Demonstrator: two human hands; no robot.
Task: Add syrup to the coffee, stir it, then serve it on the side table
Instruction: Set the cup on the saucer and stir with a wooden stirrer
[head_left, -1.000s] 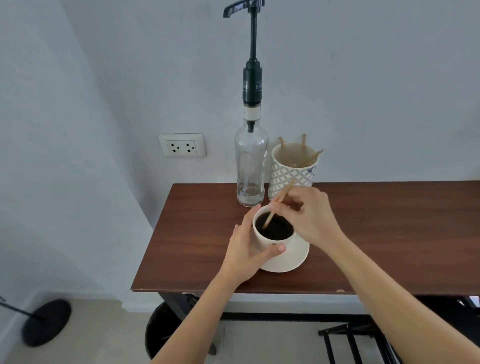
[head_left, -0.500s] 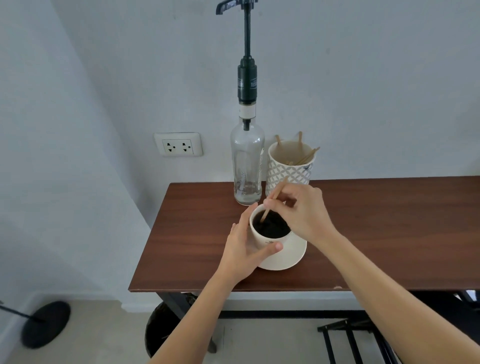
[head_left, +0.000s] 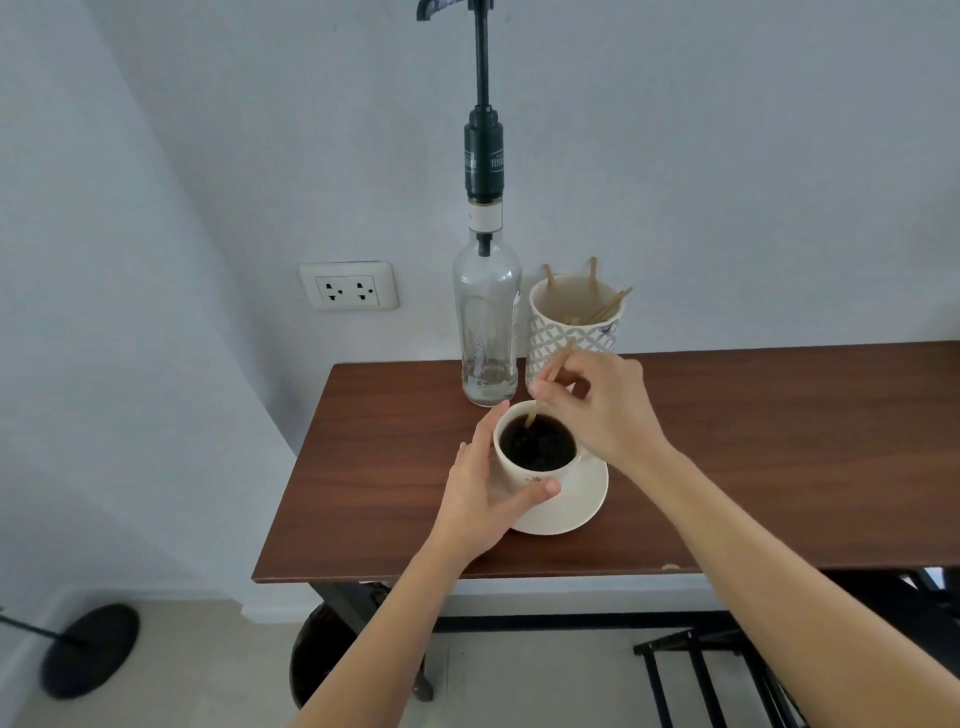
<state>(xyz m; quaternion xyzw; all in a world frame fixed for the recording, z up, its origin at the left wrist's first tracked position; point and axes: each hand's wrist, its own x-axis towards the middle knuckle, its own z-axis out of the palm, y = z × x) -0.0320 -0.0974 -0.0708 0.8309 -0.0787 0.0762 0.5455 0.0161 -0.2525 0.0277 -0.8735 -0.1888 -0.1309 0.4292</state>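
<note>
A white cup (head_left: 524, 474) full of black coffee (head_left: 537, 443) stands on a white saucer (head_left: 576, 506) on the brown table (head_left: 779, 457). My left hand (head_left: 483, 488) wraps around the cup's left side, thumb on its front. My right hand (head_left: 605, 408) pinches a wooden stir stick (head_left: 550, 376) whose lower end dips into the coffee at the cup's far edge. Behind the cup stands a nearly empty clear syrup bottle (head_left: 485, 322) with a tall black pump.
A patterned white holder (head_left: 571, 332) with several wooden sticks sits right of the bottle against the wall. A wall socket (head_left: 348, 286) is at the left. Below the table are a dark bin (head_left: 322, 654), a black rack (head_left: 696, 675) and a round stand base (head_left: 88, 649).
The stick's tip has moved from the cup's left side toward its far edge as my right hand circles. My left hand stays on the cup.
</note>
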